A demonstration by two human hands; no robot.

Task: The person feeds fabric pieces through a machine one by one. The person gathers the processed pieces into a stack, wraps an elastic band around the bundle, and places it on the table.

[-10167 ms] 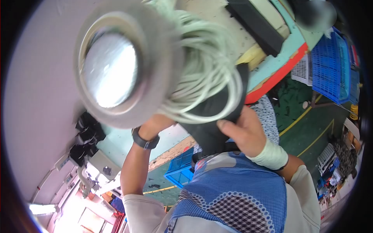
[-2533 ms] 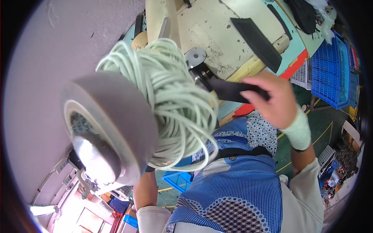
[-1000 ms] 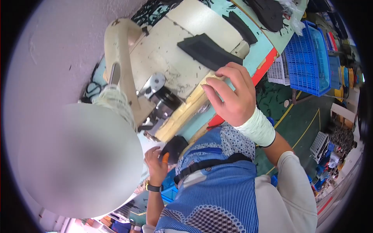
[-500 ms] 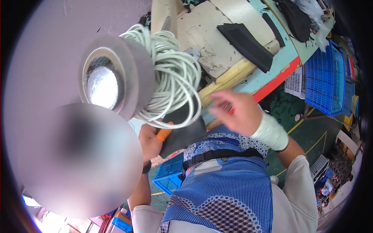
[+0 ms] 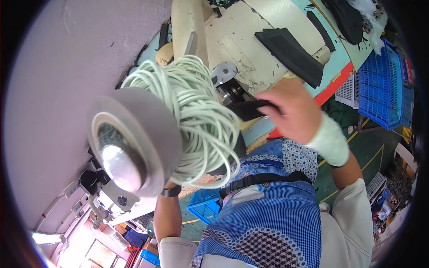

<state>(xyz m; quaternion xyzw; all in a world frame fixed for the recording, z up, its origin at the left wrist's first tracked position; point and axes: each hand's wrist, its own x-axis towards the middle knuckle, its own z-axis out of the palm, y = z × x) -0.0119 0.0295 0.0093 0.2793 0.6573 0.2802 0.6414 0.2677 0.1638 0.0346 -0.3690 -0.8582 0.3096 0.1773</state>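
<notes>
My right hand [image 5: 292,109] has its thumb and fingers closed on the end of a black flexible piece [image 5: 250,110]. That piece reaches left to the metal parts of a machine [image 5: 232,90] on the worktable. A white wrap covers my right wrist. My left hand is almost wholly hidden behind a large coil of pale cord [image 5: 196,116]; only the dark wristband [image 5: 171,191] and forearm show below, so its fingers cannot be made out. More black material [image 5: 240,147] peeks out at the right edge of the coil.
A round grey fixture with a shiny dome [image 5: 120,165] hangs close in front, beside the cord. Stacked black pieces [image 5: 292,56] lie on the machine's cream surface [image 5: 241,40]. Blue crates [image 5: 380,87] stand to the right, and another blue crate [image 5: 203,206] is below the table.
My right hand, blurred before, has moved up and right and now grips a black piece. The coil and fixture now cover my left hand. The view has shifted, and the blurred round shape is gone.
</notes>
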